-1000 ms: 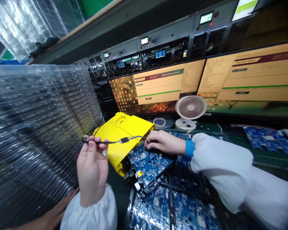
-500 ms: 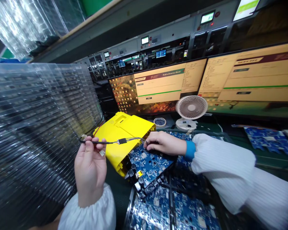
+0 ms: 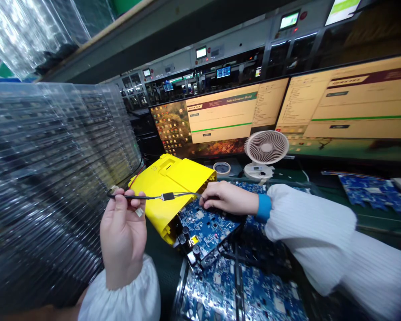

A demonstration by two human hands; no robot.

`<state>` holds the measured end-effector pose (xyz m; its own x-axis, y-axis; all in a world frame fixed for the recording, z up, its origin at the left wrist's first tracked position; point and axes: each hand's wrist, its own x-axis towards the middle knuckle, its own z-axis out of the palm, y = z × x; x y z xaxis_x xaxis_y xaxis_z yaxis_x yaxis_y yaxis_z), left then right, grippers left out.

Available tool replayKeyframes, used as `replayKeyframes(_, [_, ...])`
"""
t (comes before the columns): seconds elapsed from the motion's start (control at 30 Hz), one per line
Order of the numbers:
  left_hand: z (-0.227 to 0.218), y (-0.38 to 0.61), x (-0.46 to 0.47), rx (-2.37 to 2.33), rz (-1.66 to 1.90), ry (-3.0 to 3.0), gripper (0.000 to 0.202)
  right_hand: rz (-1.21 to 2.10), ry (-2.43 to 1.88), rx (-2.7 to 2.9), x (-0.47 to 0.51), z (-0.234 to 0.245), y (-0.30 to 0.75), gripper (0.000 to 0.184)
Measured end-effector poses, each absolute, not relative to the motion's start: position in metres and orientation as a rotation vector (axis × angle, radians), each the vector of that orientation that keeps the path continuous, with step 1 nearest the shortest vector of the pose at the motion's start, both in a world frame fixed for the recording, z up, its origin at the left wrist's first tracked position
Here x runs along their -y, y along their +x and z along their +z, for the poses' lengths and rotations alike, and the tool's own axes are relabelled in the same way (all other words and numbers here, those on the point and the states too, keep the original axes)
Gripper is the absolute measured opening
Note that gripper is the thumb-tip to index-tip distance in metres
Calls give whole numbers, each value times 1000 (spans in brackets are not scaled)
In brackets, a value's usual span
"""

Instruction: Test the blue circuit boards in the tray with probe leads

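Note:
My left hand (image 3: 122, 232) is raised in front of me and pinches a thin black cable (image 3: 153, 197) between thumb and fingers. The cable runs taut to the right, through a small black block, to my right hand (image 3: 225, 197). That hand is closed on the cable's far end, pressed onto the top edge of a blue circuit board (image 3: 205, 227). The board lies tilted against a yellow plastic housing (image 3: 169, 178), which is open toward me. Both wrists wear white sleeves; a blue cuff shows on the right.
A tall stack of clear plastic trays (image 3: 50, 178) fills the left. More blue boards (image 3: 240, 290) lie in trays below, and others at the right (image 3: 374, 191). Two wide monitors (image 3: 220, 118), (image 3: 350, 107) stand behind, with a small white fan (image 3: 265, 149) and a tape roll (image 3: 222, 168).
My left hand has drifted slightly left and down with the cable, which now looks straighter. The other person's hand at the lower left has dropped out of view. My right hand stays on the board.

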<state>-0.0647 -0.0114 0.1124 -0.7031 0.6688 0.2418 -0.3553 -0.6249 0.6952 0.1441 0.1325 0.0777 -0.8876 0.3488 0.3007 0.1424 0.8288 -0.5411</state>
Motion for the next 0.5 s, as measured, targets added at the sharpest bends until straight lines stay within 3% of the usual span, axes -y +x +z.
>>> replayKeyframes(0.5, [116, -65, 16, -956, 2236, 723, 30, 731, -482, 2538, -126, 73, 140, 4])
